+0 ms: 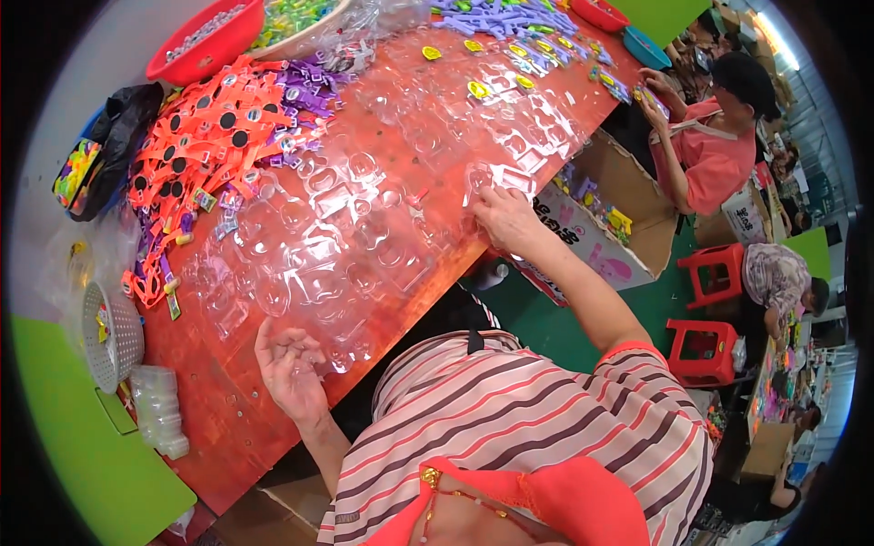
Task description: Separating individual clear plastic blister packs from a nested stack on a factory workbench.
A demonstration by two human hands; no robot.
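Clear moulded plastic blister shells (350,214) lie spread over the red table (228,400) in front of me. My right hand (507,221) reaches to the table's near edge, its fingers bent down onto the rim of one clear blister shell (512,180). My left hand (293,375) is held above the table at the lower left, palm turned up and fingers loosely curled but apart, with nothing seen in it. It is nearest to the blister shells at the near left end.
Orange straps with black discs (232,118) are heaped at the left, beside purple ones (309,88). A red basin (205,41) stands behind them. A perforated basket (114,337) sits at the left edge. A co-worker (710,136) handles pieces beyond an open carton (637,177).
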